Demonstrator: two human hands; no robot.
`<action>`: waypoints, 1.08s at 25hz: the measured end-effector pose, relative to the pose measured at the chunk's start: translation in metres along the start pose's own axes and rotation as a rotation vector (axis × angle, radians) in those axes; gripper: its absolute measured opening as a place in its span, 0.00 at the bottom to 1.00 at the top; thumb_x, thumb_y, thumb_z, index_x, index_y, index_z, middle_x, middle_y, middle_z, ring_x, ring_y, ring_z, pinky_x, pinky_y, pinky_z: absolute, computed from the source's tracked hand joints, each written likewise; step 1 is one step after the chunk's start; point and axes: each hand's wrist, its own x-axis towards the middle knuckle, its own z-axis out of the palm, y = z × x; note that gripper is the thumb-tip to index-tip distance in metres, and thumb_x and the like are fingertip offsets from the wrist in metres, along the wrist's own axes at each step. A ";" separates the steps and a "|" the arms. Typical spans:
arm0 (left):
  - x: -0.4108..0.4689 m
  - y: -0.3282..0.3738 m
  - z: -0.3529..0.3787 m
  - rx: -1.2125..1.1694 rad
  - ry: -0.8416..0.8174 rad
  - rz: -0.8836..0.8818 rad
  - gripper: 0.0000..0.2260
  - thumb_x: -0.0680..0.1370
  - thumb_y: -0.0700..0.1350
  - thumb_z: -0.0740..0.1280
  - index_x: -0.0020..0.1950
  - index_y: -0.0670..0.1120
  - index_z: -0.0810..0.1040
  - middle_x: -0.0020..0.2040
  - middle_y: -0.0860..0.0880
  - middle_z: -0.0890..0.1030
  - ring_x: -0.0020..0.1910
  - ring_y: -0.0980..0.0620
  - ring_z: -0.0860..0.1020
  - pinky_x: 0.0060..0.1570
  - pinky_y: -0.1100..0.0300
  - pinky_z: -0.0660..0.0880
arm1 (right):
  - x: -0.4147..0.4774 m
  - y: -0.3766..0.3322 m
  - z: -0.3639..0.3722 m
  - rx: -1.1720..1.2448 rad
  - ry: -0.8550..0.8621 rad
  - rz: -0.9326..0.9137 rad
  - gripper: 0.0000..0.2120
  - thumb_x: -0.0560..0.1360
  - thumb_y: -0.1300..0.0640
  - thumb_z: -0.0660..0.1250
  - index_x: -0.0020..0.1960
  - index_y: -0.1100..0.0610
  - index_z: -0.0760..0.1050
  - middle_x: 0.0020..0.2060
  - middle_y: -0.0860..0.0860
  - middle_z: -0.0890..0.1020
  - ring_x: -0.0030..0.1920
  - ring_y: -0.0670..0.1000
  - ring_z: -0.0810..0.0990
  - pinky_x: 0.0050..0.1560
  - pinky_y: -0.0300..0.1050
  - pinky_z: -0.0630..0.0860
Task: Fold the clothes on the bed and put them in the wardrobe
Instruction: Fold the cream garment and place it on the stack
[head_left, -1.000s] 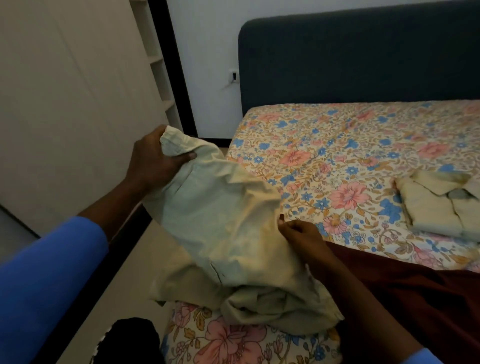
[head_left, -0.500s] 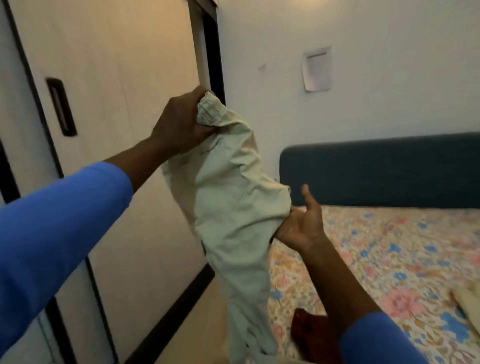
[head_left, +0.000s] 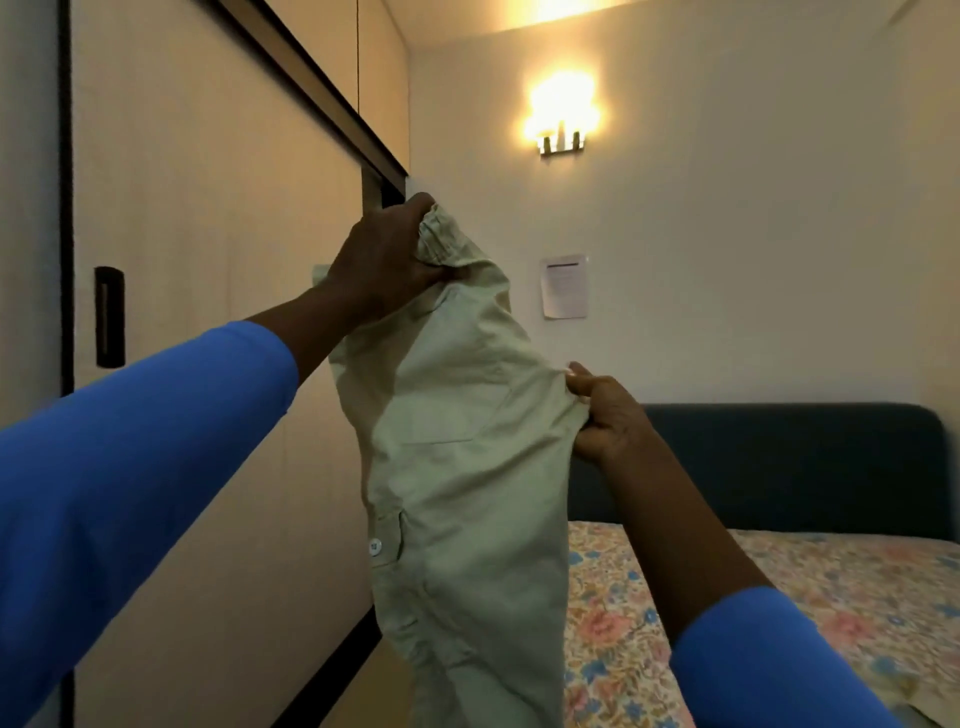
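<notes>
A pale green garment (head_left: 462, 467) with a buttoned pocket hangs in the air in front of me, its lower end running out of the bottom of the frame. My left hand (head_left: 387, 260) grips its bunched top edge, raised high near the wardrobe. My right hand (head_left: 605, 415) pinches the garment's right edge lower down, at about mid height. The bed (head_left: 810, 597) with a floral sheet lies to the right, below the garment. The wardrobe (head_left: 208, 260) with sliding doors fills the left side.
A dark blue headboard (head_left: 779, 462) stands against the far wall. A lit wall lamp (head_left: 561, 119) and a sheet of paper (head_left: 563, 286) are on that wall. A dark recessed handle (head_left: 109, 317) sits in the wardrobe door. Floor shows between wardrobe and bed.
Both hands have lifted the garment off the bed and higher into the air. My right hand shifted from under the cloth to pinching its right edge. The view has tilted upward.
</notes>
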 end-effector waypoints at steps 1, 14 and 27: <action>0.001 0.005 -0.002 0.001 0.007 0.009 0.27 0.71 0.62 0.78 0.58 0.45 0.75 0.51 0.45 0.83 0.47 0.44 0.81 0.44 0.57 0.71 | 0.000 -0.003 -0.004 0.106 0.058 -0.069 0.22 0.84 0.65 0.60 0.77 0.56 0.69 0.69 0.60 0.77 0.56 0.59 0.80 0.57 0.56 0.77; 0.087 0.060 -0.018 -0.743 0.416 -0.609 0.30 0.66 0.64 0.80 0.58 0.45 0.81 0.49 0.56 0.83 0.49 0.56 0.83 0.34 0.73 0.73 | -0.075 -0.238 0.044 -1.220 0.167 -1.107 0.48 0.72 0.42 0.75 0.83 0.46 0.53 0.78 0.54 0.68 0.75 0.54 0.71 0.74 0.58 0.70; -0.160 0.067 0.119 -0.492 -0.160 -0.609 0.23 0.69 0.59 0.80 0.55 0.47 0.81 0.49 0.53 0.82 0.47 0.55 0.79 0.39 0.76 0.69 | -0.053 0.051 -0.233 -0.946 0.092 -0.048 0.23 0.71 0.44 0.79 0.60 0.55 0.81 0.55 0.58 0.86 0.55 0.59 0.86 0.57 0.60 0.81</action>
